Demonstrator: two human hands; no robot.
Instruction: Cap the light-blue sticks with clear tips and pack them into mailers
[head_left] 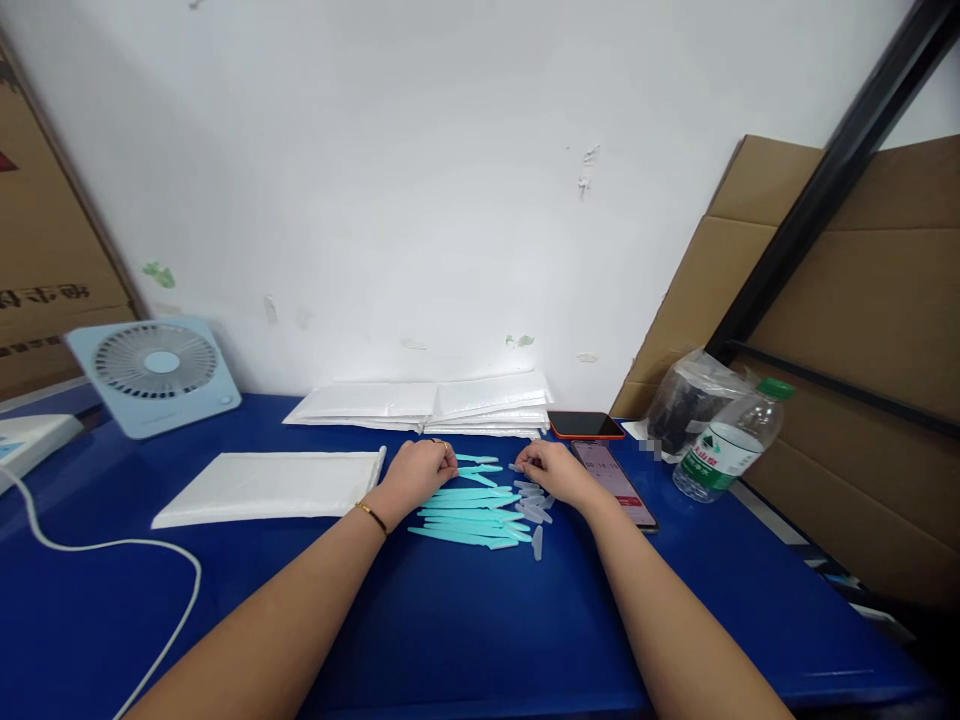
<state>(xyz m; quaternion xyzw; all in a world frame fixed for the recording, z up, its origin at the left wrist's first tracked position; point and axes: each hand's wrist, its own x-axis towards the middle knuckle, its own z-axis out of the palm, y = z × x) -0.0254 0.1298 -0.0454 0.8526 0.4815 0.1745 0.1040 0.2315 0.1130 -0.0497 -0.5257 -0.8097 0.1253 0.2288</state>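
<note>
Several turquoise eyebrow razors lie side by side on the blue table, handles pointing left. My left hand is closed at the far end of this row, pinching the handle of a turquoise razor whose blade end points right. To the right of the razors is a loose heap of translucent plastic blade caps, with one cap nearer to me. Above that heap, my right hand is closed, fingertips pinching a small translucent cap. A gap separates that cap from the razor.
White padded envelopes are stacked by the wall; another white envelope lies left. Beside my right forearm are a phone with a lit screen, a dark phone and a water bottle. A light-blue fan and white cable are left.
</note>
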